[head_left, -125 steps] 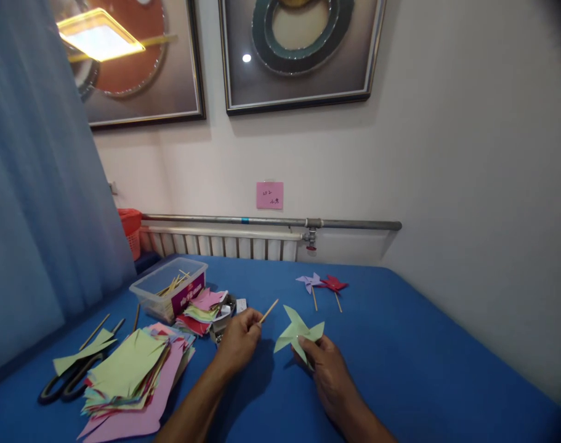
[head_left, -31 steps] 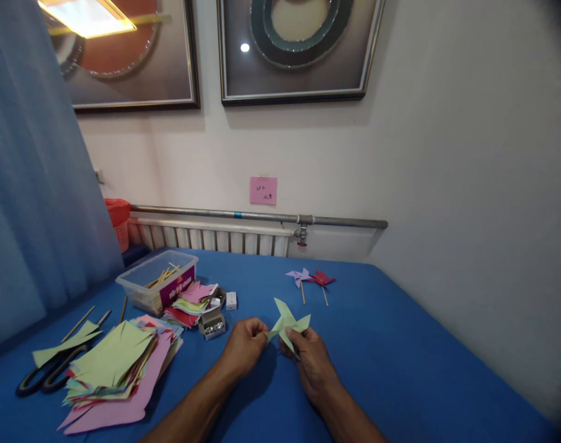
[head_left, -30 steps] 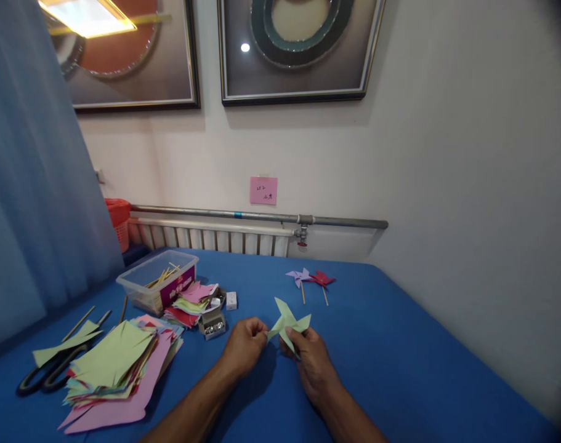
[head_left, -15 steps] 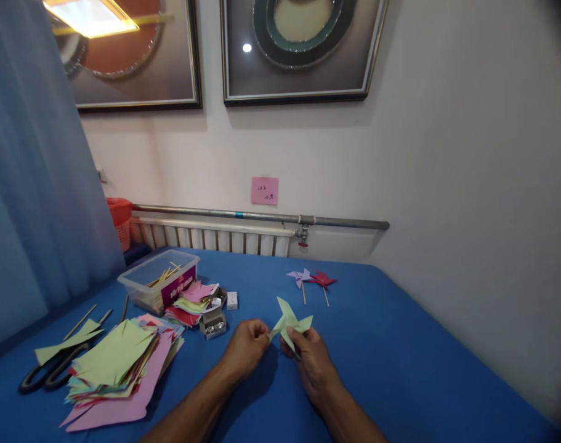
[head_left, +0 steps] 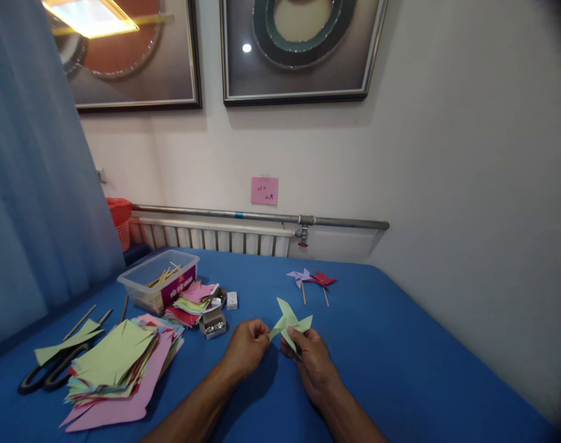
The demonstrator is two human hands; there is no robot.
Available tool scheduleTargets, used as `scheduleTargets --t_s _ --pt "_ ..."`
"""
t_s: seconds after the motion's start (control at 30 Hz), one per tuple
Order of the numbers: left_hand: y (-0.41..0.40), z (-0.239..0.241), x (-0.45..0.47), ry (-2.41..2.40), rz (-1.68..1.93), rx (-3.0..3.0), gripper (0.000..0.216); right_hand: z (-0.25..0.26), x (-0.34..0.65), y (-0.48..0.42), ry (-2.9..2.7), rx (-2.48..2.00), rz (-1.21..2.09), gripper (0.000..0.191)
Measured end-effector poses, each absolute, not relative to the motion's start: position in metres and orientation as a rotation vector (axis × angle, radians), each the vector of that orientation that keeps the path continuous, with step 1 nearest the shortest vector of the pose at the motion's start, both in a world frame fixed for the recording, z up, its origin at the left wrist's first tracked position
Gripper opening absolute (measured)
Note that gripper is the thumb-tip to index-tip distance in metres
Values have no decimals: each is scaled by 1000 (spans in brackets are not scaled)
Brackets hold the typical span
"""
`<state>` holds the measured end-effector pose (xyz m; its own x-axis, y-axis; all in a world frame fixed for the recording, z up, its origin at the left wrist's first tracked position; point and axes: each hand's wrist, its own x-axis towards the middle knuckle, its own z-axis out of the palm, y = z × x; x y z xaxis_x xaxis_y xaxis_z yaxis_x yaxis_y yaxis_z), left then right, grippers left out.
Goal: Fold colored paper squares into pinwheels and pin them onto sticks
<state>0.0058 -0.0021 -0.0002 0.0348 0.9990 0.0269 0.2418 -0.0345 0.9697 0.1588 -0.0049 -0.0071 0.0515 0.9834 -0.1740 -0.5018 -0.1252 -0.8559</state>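
Observation:
A pale green paper pinwheel (head_left: 289,320) is held just above the blue table (head_left: 400,357) between both hands. My right hand (head_left: 310,360) pinches its lower part from the front. My left hand (head_left: 247,344) is closed at the pinwheel's left edge; the wooden stick it held earlier is hidden behind the fingers and paper. Two finished pinwheels on sticks lie farther back, a purple one (head_left: 299,278) and a red one (head_left: 322,280).
Left of my hands sit a small box of metal pins (head_left: 212,323), a stack of cut coloured paper (head_left: 118,363), black scissors (head_left: 44,375), loose sticks (head_left: 79,321) and a clear tub of sticks (head_left: 157,286). A radiator (head_left: 210,237) runs along the wall; a blue curtain (head_left: 35,184) hangs left.
My left hand, which held the stick out in the open four seconds ago, has closed in against the green pinwheel. Over the last second the hands and the pinwheel have barely moved.

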Motion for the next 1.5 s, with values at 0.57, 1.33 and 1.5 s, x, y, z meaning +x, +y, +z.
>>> scheduleTargets --t_s 0.57,1.33,1.5 --pt "-6 2 6 1378 1071 1555 8 -13 160 -3 -676 -954 1435 34" --pt "-6 1 8 1417 1078 1595 10 -6 158 -5 -683 -965 1439 29" --pt "-8 3 9 1429 1075 1610 10 -4 159 -5 -632 -1015 1432 33"
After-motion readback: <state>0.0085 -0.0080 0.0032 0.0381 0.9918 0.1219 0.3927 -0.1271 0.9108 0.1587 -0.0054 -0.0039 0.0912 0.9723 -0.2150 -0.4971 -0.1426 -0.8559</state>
